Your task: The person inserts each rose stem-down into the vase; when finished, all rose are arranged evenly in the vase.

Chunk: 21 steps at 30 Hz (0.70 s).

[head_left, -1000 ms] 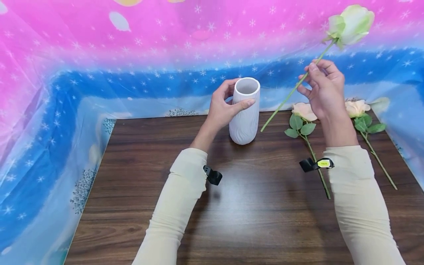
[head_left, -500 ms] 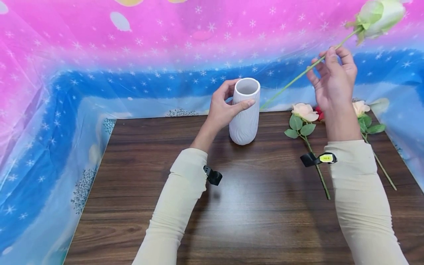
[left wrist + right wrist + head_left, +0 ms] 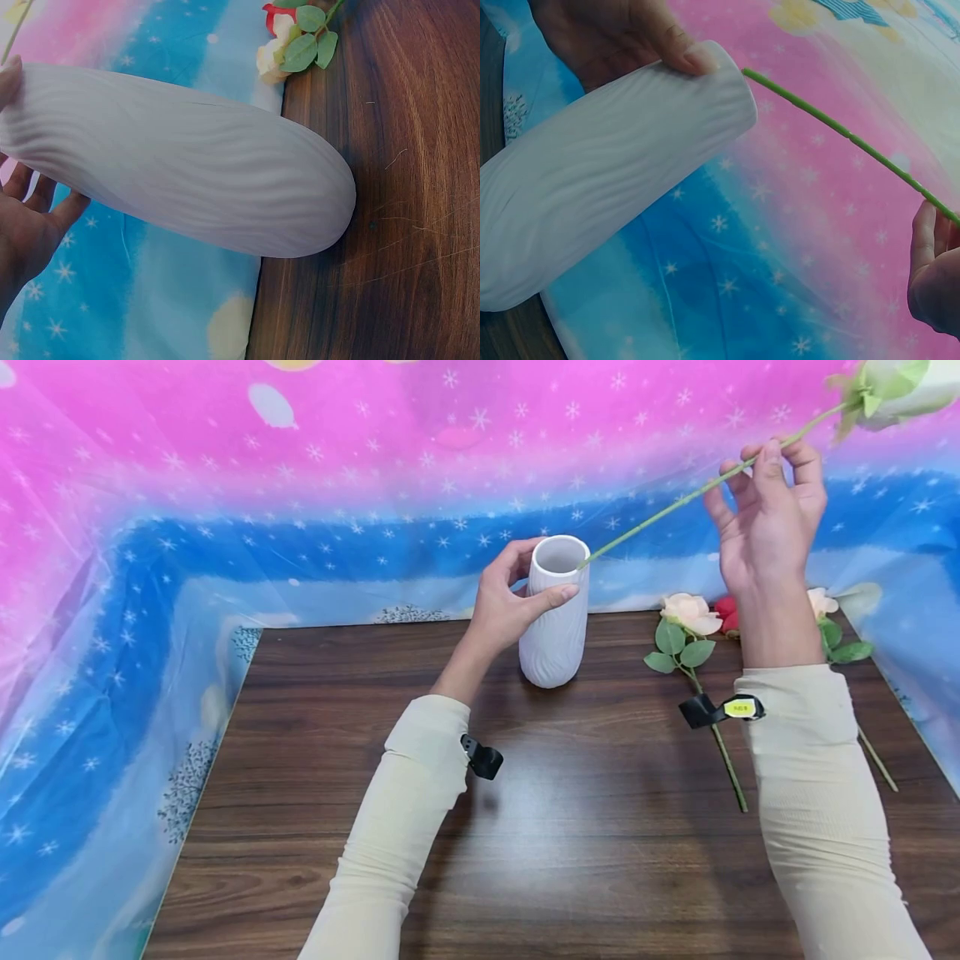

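On the wooden table (image 3: 570, 827), the left hand (image 3: 510, 602) grips one white vase (image 3: 555, 614), which looks hard and probably breakable, so holding it around the body seems best. Behind it, three roses (image 3: 686, 610) lie flat. Higher up, the right hand (image 3: 768, 518) pinches a fourth, light rose stem (image 3: 660, 514), with its tip at the vase mouth.

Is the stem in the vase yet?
Not yet. The stem tip is right at the vase rim, not inside; the right wrist view shows it just beside the mouth.
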Each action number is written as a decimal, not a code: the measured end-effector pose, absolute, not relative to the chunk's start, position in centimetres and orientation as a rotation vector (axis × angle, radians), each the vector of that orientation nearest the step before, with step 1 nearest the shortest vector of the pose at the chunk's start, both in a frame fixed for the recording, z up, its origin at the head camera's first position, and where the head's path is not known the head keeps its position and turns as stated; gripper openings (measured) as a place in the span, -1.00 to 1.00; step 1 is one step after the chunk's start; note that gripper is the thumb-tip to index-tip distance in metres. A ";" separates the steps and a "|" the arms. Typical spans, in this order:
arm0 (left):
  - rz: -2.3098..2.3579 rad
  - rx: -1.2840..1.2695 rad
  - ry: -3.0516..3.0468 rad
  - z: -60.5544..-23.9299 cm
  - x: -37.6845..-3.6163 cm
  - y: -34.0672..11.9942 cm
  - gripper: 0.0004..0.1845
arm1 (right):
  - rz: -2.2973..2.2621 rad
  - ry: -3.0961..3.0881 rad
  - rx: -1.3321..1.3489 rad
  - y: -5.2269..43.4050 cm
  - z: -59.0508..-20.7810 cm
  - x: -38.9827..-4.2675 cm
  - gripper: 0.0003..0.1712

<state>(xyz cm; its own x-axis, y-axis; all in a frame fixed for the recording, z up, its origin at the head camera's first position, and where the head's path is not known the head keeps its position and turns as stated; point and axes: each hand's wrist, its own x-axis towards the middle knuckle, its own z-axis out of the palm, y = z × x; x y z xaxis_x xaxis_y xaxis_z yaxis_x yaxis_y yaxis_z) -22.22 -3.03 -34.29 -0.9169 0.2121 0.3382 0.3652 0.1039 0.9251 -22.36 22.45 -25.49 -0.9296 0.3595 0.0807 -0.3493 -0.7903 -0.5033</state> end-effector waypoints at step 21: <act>-1.941 -0.582 -2.248 -34.3 -22.2 -3.4 -0.35 | 2.606 -0.939 0.213 19.7 -25.4 -22.4 -0.92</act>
